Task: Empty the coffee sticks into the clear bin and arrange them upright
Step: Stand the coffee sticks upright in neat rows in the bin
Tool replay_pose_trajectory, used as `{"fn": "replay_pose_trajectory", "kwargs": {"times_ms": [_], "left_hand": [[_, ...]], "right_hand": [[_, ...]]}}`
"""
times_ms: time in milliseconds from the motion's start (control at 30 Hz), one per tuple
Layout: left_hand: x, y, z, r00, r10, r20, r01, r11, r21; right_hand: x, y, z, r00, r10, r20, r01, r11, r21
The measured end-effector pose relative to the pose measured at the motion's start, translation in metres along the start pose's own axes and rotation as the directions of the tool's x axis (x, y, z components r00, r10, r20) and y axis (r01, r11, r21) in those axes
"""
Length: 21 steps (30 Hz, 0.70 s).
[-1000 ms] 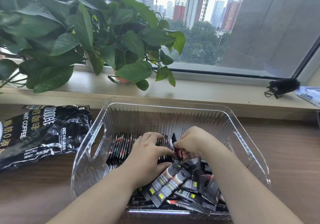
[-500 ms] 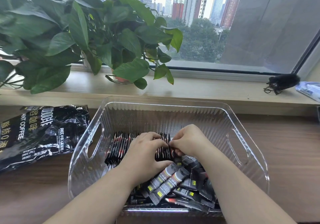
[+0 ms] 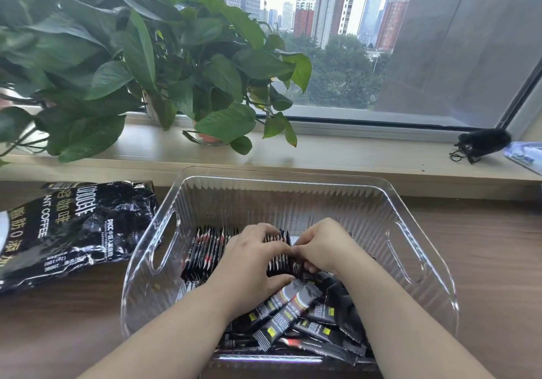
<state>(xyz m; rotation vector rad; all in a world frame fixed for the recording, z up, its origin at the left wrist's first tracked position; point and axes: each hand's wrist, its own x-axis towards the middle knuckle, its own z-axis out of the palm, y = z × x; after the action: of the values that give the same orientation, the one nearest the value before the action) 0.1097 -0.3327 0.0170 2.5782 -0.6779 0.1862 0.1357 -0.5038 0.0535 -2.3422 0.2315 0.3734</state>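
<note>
A clear ribbed bin (image 3: pixel 422 249) with cut-out handles stands on the wooden table. Inside, a row of black coffee sticks (image 3: pixel 205 249) stands on edge at the left, and a loose pile of sticks (image 3: pixel 296 311) lies flat toward the near side. My left hand (image 3: pixel 249 261) curls over the right end of the standing row and holds it together. My right hand (image 3: pixel 319 246) meets it from the right, fingers curled and pinching sticks against the row. Both hands hide the sticks under them.
A crumpled black coffee bag (image 3: pixel 67 232) lies flat left of the bin. A leafy potted plant (image 3: pixel 140 64) overhangs the windowsill behind. A black fuzzy object with cord (image 3: pixel 481 144) and a white packet (image 3: pixel 525 155) sit at the sill's right end.
My right hand has moved left and closed in against the left hand at the row's end. The left hand stays on the standing row.
</note>
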Motion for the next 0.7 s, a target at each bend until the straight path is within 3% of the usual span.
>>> {"fn": "replay_pose_trajectory", "kwargs": {"times_ms": [400,533,633,700], "left_hand": [[0.001,0.000,-0.001,0.998,0.029,0.053,-0.029,1.000,-0.002],[0.001,0.000,-0.001,0.998,0.022,0.054,-0.023,1.000,0.006],[0.001,0.000,0.001,0.998,0.029,0.049,-0.030,0.999,0.019],[0.001,-0.001,0.002,0.998,0.035,0.043,-0.036,0.999,0.022]], "right_hand": [[-0.004,0.000,-0.008,0.996,-0.008,-0.094,0.010,1.000,0.020],[-0.012,0.003,-0.023,0.977,0.034,-0.211,-0.079,0.974,-0.212],[-0.022,0.002,-0.017,0.988,0.093,-0.122,-0.133,0.914,-0.383],[-0.024,-0.001,-0.011,0.990,0.112,-0.084,-0.137,0.902,-0.409]]}}
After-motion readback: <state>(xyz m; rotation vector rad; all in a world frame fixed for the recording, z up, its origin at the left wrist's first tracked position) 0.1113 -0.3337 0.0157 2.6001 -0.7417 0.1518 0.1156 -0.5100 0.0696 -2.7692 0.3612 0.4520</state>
